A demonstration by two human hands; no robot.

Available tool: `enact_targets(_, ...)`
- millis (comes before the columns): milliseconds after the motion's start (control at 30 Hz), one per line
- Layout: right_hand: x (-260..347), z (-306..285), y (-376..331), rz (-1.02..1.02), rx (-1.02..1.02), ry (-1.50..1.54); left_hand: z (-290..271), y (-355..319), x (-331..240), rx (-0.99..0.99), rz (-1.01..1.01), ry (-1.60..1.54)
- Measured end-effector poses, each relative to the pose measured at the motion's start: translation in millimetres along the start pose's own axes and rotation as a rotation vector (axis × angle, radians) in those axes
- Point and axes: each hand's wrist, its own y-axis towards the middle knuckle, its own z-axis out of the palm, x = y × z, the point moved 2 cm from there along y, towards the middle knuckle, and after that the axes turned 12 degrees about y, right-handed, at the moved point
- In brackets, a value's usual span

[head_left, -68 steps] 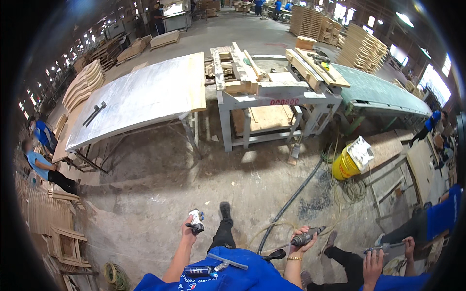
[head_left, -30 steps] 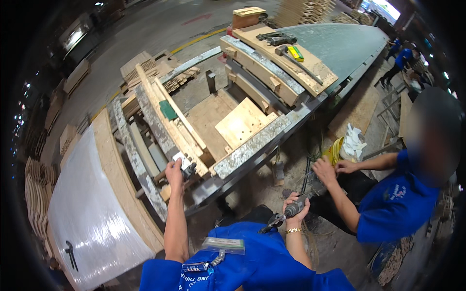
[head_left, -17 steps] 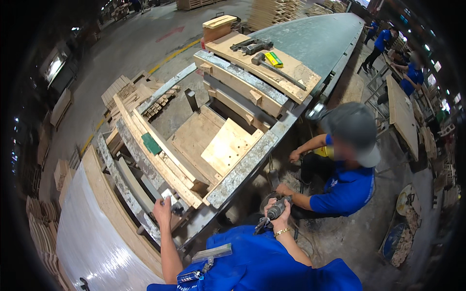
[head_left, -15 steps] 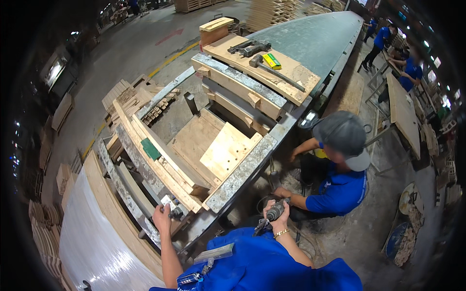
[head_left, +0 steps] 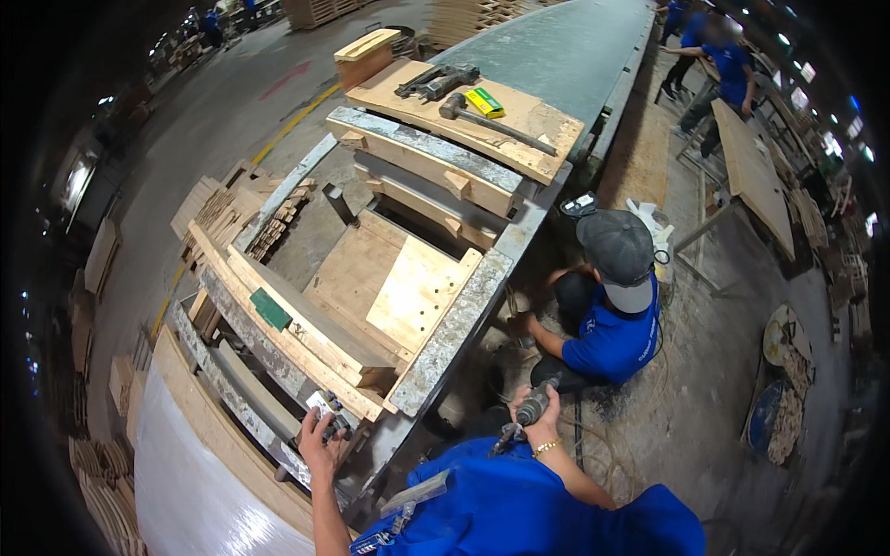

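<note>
My right hand (head_left: 543, 424), with a gold bracelet at its wrist, is closed around a grey handheld power tool (head_left: 532, 408) in front of my blue shirt. My left hand (head_left: 319, 452) is at the near end of the metal frame (head_left: 461, 310), its fingers apart. They reach up to a small white-and-black fitting (head_left: 326, 408); whether they touch it I cannot tell. Beyond the fitting, curved wooden strips (head_left: 306, 338) lie across the frame with a green block (head_left: 270, 309) on them. Inside the frame sits a pale wooden board (head_left: 413, 292) with small dark holes.
A co-worker (head_left: 616, 324) in a grey cap crouches right of the frame, hands low beside it. A hammer (head_left: 501, 123), a nail gun (head_left: 438, 82) and a yellow-green box (head_left: 485, 103) lie on a far board. A plastic-wrapped stack (head_left: 199, 463) stands at left.
My left hand has drawn back a little from the fitting and its fingers have spread. The right hand keeps its hold on the power tool. The co-worker's head has dipped, and the view has shifted.
</note>
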Motion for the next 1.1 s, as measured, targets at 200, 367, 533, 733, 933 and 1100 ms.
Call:
enact_targets(200, 46.8, -11.5, -55.0, -0.307, 0.004, -0.002, 14.9, 5.7, -4.3, -0.039, 0.057, -0.171)
enact_targets(367, 103.7, -15.9, -83.1, -0.552, 0.129, 0.023, 2.3, 13.5, -28.0, -0.058, -0.033, -0.280)
enact_targets(533, 159.7, -3.4, -93.5, -0.644, 0.264, 0.297, -16.8, 50.8, -111.3, -0.034, 0.033, -0.298)
enact_targets(733, 211.0, 13.2, -105.3, -0.683, 0.416, 0.387, 13.8, 129.3, -252.3, -0.011, 0.313, -0.397)
enact_targets(933, 226.2, -0.4, -126.6, -0.752, 0.536, 0.461, 68.6, 226.3, -393.0, -0.007, 0.422, -0.481)
enact_targets(1100, 213.4, -20.3, -139.9, -0.944, 0.463, 0.627, 137.4, 340.4, -479.0, -0.090, 0.403, -0.338)
